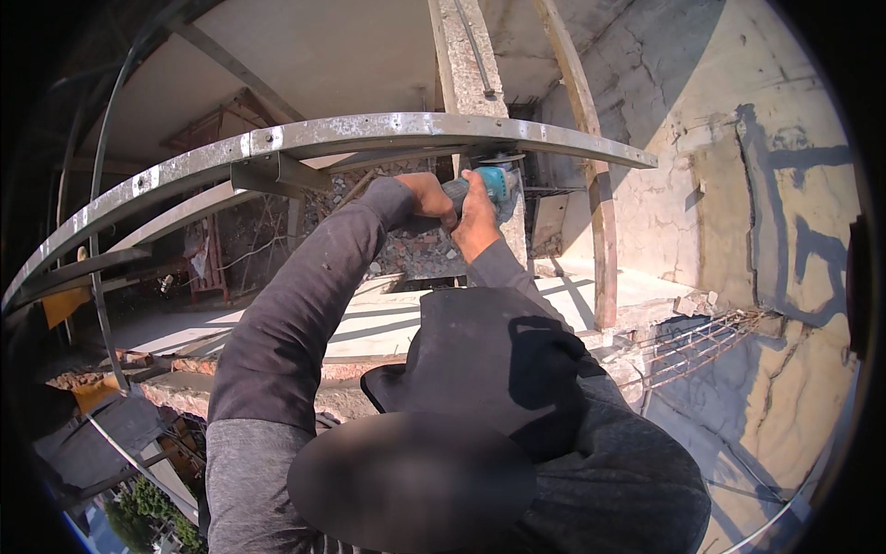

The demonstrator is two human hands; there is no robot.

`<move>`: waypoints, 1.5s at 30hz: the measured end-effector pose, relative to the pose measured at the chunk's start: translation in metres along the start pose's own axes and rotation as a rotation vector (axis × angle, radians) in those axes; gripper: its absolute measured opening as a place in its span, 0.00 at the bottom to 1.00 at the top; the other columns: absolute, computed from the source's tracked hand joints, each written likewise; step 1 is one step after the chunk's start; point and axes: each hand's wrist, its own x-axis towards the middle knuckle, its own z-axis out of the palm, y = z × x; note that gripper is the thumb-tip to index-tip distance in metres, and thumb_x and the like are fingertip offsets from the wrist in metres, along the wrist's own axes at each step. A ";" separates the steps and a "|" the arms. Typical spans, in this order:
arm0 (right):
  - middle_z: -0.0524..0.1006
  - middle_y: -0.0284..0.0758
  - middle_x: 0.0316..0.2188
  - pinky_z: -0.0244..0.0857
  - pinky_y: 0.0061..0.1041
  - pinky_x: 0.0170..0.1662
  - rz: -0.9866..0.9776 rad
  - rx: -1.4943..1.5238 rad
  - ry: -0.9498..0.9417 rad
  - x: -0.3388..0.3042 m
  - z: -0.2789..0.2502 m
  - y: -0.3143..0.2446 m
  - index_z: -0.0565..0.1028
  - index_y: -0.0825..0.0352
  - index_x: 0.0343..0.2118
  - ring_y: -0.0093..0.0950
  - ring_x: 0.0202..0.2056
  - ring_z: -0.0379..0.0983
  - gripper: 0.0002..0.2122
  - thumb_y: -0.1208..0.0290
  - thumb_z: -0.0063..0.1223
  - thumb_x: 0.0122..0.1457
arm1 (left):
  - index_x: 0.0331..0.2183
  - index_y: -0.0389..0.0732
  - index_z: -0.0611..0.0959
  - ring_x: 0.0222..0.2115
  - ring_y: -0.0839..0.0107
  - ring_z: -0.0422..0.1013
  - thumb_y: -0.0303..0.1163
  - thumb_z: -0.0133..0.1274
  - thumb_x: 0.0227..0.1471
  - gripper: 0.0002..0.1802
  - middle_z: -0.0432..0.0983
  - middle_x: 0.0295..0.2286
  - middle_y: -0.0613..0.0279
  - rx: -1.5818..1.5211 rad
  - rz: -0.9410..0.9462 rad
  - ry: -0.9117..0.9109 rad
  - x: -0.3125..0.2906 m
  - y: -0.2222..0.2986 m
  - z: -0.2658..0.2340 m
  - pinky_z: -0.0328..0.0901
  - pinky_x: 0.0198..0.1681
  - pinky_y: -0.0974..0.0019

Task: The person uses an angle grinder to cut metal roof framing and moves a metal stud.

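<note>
A teal and dark-grey angle grinder [499, 184] is held in both hands at the upper middle. My left hand [428, 197] is closed round the rear part of its body. Closer to the teal head, my right hand [477, 218] wraps the tool, with its thumb lying along the side. The grinder's thin disc [503, 159] is just below the long metal beam [397, 131], at the near side of its right part. Whether the disc touches the metal I cannot tell. The fingers' undersides are hidden.
A rough concrete beam [471, 65] with a rod on it runs away beyond the metal. A wooden post [602, 231] stands on the right, before a cracked wall [720, 203]. Bare rebar [706, 343] juts out at the lower right. Rubble [420, 251] lies below my hands.
</note>
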 end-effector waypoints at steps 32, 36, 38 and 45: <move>0.76 0.33 0.34 0.70 0.38 0.30 0.137 -0.106 -0.087 -0.064 0.016 0.035 0.73 0.62 0.41 0.33 0.32 0.76 0.18 0.56 0.62 0.52 | 0.32 0.30 0.86 0.30 0.57 0.77 0.43 0.68 0.30 0.28 0.81 0.30 0.46 0.026 -0.025 0.023 -0.056 -0.042 0.005 0.70 0.35 0.60; 0.78 0.34 0.34 0.72 0.37 0.38 0.104 -0.057 -0.212 -0.065 -0.005 0.026 0.74 0.65 0.42 0.33 0.33 0.77 0.20 0.56 0.62 0.52 | 0.38 0.25 0.84 0.40 0.50 0.78 0.44 0.68 0.31 0.35 0.80 0.39 0.38 0.068 -0.019 0.077 -0.062 -0.023 0.024 0.70 0.45 0.58; 0.78 0.36 0.35 0.73 0.38 0.40 0.084 -0.038 -0.256 -0.064 -0.028 0.018 0.73 0.67 0.41 0.34 0.35 0.79 0.19 0.58 0.62 0.52 | 0.39 0.25 0.84 0.43 0.49 0.78 0.44 0.68 0.31 0.36 0.79 0.40 0.36 0.066 -0.035 0.130 -0.064 -0.009 0.040 0.71 0.48 0.59; 0.79 0.38 0.35 0.73 0.35 0.33 0.016 -0.064 -0.231 -0.048 -0.030 0.019 0.74 0.67 0.41 0.32 0.32 0.79 0.18 0.60 0.62 0.53 | 0.43 0.24 0.81 0.42 0.48 0.77 0.45 0.69 0.28 0.41 0.79 0.40 0.35 -0.047 -0.018 0.121 -0.050 -0.013 0.047 0.70 0.46 0.58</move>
